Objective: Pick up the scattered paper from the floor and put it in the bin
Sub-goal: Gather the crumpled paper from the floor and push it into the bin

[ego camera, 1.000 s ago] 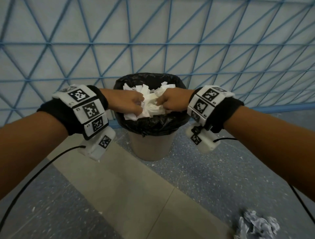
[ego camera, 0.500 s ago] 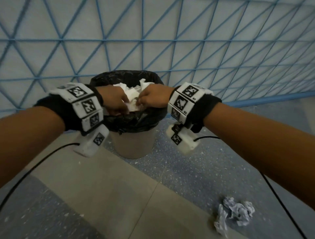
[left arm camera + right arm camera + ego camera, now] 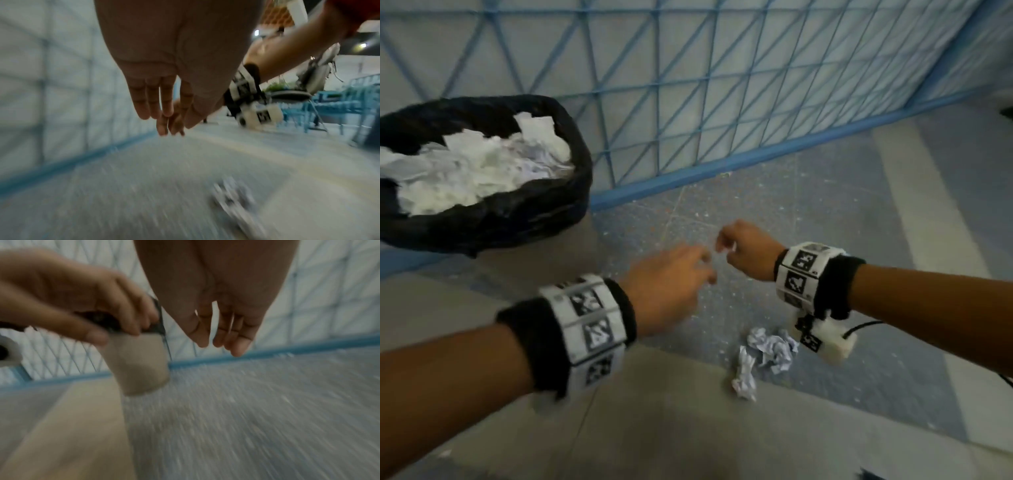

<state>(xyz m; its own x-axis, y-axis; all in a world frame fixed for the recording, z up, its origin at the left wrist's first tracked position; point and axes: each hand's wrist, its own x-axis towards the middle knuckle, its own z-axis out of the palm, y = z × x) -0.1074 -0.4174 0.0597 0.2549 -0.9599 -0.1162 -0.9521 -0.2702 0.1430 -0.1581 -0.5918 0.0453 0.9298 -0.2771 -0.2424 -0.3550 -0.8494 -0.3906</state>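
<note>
Left hand [image 3: 666, 287] and right hand [image 3: 748, 250] both empty, fingers loose, above crumpled paper [image 3: 765, 356] on floor; bin [image 3: 517, 219] full, left

We see white crumpled paper [image 3: 482, 171] heaped in the bin [image 3: 527, 219] — its liner glossy black, its body beige in the right wrist view — well left of our empty hands. Below our fingers lies a crumpled paper [image 3: 763, 356] in white with grey print, on floor [image 3: 774, 212] of blue-grey speckle banded with plain beige. Our wristbands [image 3: 589, 329] are black, carrying white tags with black square codes — and behind stands a pale wall [image 3: 688, 68] crossed by a blue triangular lattice.
</note>
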